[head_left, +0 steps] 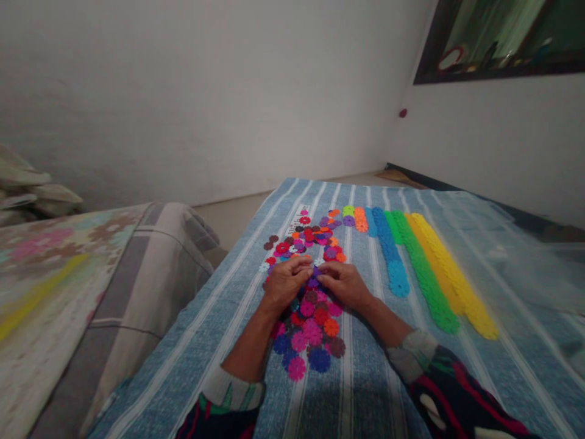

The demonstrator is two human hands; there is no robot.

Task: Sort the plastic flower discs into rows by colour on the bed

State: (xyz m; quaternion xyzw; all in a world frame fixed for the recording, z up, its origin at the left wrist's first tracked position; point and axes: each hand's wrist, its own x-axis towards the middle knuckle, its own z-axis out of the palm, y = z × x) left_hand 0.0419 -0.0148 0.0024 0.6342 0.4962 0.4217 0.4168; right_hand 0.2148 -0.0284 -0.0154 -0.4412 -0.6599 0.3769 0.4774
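Observation:
My left hand and my right hand meet over a pile of colourful notched discs, the flower-shaped building kind. Between my fingertips is a purple notched disc, pinched from both sides. Below my hands lie loose pink discs, dark blue discs and an orange disc, some overlapping. Beyond my fingers, more mixed discs in red, purple, orange and brown are spread out. My fingers partly hide the held disc.
To the right lie overlapping rows of discs: yellow, green, blue and short orange. A clear plastic bag rests on the striped cloth. A covered surface stands left, across a gap.

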